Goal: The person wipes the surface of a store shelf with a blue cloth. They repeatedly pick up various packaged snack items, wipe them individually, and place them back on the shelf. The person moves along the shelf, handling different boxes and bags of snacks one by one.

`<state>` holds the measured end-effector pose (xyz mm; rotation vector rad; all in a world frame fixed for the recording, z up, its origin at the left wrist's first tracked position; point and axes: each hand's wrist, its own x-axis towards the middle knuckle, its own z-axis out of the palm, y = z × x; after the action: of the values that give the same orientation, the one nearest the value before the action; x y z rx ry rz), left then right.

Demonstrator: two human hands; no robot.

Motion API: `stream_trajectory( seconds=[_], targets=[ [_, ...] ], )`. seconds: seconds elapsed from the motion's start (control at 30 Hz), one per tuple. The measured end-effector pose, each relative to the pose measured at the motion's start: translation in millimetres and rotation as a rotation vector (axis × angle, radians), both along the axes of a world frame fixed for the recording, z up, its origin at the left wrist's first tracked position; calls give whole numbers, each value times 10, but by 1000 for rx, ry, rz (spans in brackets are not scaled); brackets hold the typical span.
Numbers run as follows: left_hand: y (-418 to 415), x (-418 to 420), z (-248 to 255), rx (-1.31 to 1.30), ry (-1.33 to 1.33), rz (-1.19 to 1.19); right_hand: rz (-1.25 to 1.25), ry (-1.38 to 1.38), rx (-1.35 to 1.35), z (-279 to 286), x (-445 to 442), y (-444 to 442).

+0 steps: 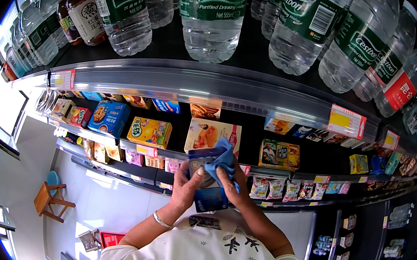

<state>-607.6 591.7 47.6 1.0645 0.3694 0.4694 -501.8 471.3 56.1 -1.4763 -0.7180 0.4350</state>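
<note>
My left hand [184, 186] grips a dark blue packaged box [210, 200] by its left side, with the thumb across its front. A crumpled blue cloth [224, 157] is in my right hand [232, 187], pressed against the box's upper right part. The cloth and my fingers hide much of the box's front. Just beyond my hands, a cream and red biscuit box [200, 135] stands on the middle shelf. A yellow snack box [150, 132] is to its left, and a dark yellow-edged box [280, 154] to its right.
Overhead, a shelf edge [198, 81] juts out below several water bottles [211, 35]. Bagged snacks [275, 189] line the lower shelf. At floor level on the left are a wooden stool [48, 200] and a red basket [111, 239]. More shelving [361, 237] stands at right.
</note>
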Motion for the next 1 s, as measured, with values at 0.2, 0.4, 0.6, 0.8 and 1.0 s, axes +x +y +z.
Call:
stream_trajectory(
  seconds=[0.2, 0.4, 0.6, 0.8, 1.0],
  targets=[
    [359, 47, 256, -143, -168, 148, 125, -89, -102, -277, -230, -61],
    [419, 95, 214, -206, -153, 159, 72, -48, -6, -219, -254, -77],
    [224, 253, -44, 128, -96, 158, -208, -224, -35, -276, -105, -38],
    [-14, 215, -16, 84, -100, 17, -278, -641, -65, -215, -122, -59],
    [68, 241, -51, -312, -73, -87, -31, -630, -26, -95, -260, -6]
  ],
)
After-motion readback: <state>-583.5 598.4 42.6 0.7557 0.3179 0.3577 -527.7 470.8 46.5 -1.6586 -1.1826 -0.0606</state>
